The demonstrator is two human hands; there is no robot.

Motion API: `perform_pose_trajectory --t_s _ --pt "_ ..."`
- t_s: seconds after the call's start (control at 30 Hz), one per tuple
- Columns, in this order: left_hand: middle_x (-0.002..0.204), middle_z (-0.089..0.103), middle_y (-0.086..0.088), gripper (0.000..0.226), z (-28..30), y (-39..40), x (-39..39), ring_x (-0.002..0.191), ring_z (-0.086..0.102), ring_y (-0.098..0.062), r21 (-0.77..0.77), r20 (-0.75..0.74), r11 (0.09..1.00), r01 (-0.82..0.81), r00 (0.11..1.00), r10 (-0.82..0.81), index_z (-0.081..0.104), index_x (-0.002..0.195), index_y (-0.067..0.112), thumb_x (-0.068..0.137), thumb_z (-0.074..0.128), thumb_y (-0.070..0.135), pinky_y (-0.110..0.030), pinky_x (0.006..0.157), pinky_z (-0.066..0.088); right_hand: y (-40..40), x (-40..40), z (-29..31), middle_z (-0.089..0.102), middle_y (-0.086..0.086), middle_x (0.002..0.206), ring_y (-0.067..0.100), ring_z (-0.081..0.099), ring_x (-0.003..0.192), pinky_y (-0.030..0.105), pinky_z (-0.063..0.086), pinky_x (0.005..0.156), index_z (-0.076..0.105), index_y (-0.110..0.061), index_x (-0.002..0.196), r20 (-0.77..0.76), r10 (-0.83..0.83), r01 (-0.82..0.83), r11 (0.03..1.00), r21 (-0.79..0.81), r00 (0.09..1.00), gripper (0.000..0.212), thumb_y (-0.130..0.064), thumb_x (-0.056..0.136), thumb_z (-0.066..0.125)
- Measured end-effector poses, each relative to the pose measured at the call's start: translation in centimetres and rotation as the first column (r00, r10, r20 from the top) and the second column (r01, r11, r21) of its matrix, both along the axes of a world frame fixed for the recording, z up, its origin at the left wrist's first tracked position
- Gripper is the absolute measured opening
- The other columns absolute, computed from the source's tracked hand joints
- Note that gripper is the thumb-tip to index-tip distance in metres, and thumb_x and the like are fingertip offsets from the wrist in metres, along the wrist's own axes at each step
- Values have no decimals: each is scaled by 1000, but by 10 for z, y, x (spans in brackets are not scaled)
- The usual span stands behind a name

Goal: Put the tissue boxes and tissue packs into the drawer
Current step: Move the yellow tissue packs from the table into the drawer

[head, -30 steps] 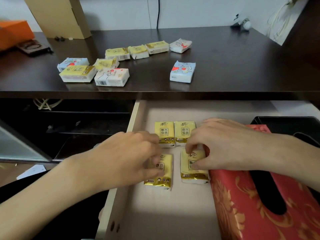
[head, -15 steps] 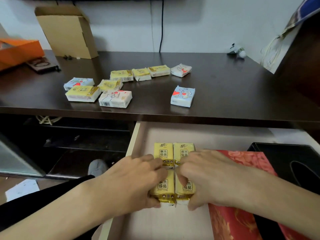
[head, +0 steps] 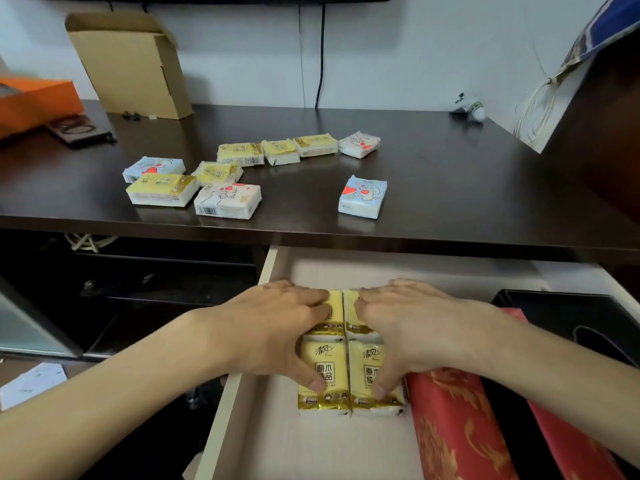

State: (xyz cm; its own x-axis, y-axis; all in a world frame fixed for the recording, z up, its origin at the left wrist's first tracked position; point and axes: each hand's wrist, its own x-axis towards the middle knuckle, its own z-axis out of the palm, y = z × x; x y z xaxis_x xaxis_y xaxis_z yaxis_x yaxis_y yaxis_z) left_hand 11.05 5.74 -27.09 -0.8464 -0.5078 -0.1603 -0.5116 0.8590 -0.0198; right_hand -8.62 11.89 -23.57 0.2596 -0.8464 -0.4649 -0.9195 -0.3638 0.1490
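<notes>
While both hands press flat on the contents of the open drawer [head: 242,403], the scene reads from left to right as follows. An orange box [head: 34,102] and a dark flat object [head: 81,129] lie at the far left of the dark desk top [head: 450,188], with an open cardboard box [head: 133,65] standing behind them against the wall. Nine tissue packs are on the desk: a blue cartoon pack [head: 154,168], a yellow pack [head: 162,190] just in front of it, a smaller yellow pack [head: 218,172], a white cartoon pack [head: 228,200], a back row of three yellow packs [head: 277,152] ending in a white heart-printed pack [head: 359,144], and a lone blue heart-printed pack [head: 363,196] set apart nearer the desk edge. Below, inside the drawer, four yellow tissue packs [head: 325,375] lie in a two-by-two block, touching one another. The left hand [head: 273,332] rests open, fingers spread, over the left column, its thumb on the near left pack; it grips nothing. The right hand [head: 412,332] lies likewise open and spread over the right column, thumb on the near right pack. Just right of the block, touching it, lies a red patterned tissue box [head: 450,431], and a black tissue box [head: 568,317] lies beyond it at the drawer's right side.
</notes>
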Motion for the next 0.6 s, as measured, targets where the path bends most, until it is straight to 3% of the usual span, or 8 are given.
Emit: perform_pose_trajectory --t_s 0.17,0.27,0.37,0.43,0.5,0.6 --pt "140 52 3 91 -5 -4 -1 118 54 -20 -18 -20 999 30 999 -30 54 133 23 68 50 86 -34 102 39 -3 3 -5 61 -3 108 20 55 89 42 46 103 54 -20 98 -3 4 -4 999 -54 1000 69 -72 63 82" --pt "143 49 2 90 -5 -5 -2 120 52 -20 -7 -29 999 35 999 -35 53 135 23 69 53 84 -34 103 40 -2 3 -5 57 -4 101 19 49 84 39 48 92 47 -22 94 12 -3 4 998 -68 1000 69 -72 62 82" --pt "146 45 1 92 -5 -6 -1 132 43 -19 -9 -50 999 37 998 -37 52 137 23 70 52 85 -36 109 36 -1 1 -6 52 -5 99 19 49 88 36 38 75 49 -22 97 40 -5 8 997 -71 999 70 -72 62 83" --pt "150 40 2 92 -5 -7 0 145 24 -17 -38 -56 998 56 997 -59 52 137 24 70 46 87 -36 116 23 -1 -2 -6 50 -4 107 18 48 97 35 36 74 56 -21 105 68 -15 21 996 -90 998 71 -72 63 82" --pt "149 38 5 86 -3 -5 1 147 16 -13 -53 -80 997 62 995 -66 53 135 26 75 42 87 -34 117 16 -2 -6 -7 48 -3 117 18 47 107 36 43 79 60 -20 110 126 -34 48 993 -105 991 73 -74 64 79" --pt "138 48 11 71 12 -1 1 135 35 -8 -45 -160 998 37 986 -44 56 131 28 84 40 79 -29 110 28 -1 -10 -1 51 -7 124 17 52 114 38 48 88 62 -26 115 248 -72 103 988 -115 966 74 -80 66 70"
